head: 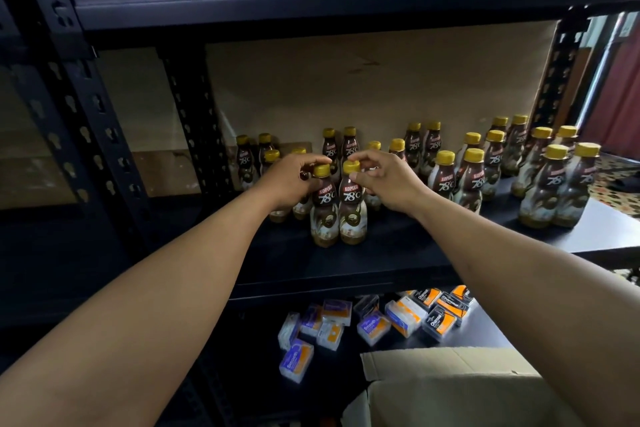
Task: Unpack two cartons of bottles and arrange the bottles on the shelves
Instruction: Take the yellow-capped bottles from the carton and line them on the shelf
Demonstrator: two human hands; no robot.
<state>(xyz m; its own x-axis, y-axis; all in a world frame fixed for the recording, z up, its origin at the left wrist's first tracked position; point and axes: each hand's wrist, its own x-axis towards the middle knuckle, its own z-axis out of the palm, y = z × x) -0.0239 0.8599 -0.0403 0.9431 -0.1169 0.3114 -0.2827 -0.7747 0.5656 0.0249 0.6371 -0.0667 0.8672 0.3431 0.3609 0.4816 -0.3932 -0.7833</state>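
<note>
Black steel post (100,135) closes the bay on my far left. Moving right, my left hand (291,180) has its fingers curled over the yellow cap of the left bottle (323,211). That bottle stands upright, touching the right bottle (352,208). My right hand (388,180) pinches the right bottle's cap between thumb and fingertips. Both bottles sit on the shelf (381,253), in front of the rows (426,152) already placed, and more pairs (554,191) stand further right.

I judge the job well along. Well over a dozen bottles are up, set two by two. At lower right a carton (450,388) lies with its flaps open, but I cannot see inside, so I cannot tell how many bottles remain or which carton this is.

For room, bare board lies between the post and the leftmost bottles. There is also a clear strip along the front edge ahead of my pair. A gap separates the middle cluster from the right-hand pairs, wide enough, I think, for more stock. The rightmost front pair stands close to the lip, so I would be careful there. The beam above sits well over the caps. Small boxes (370,326) lie on the shelf below.
</note>
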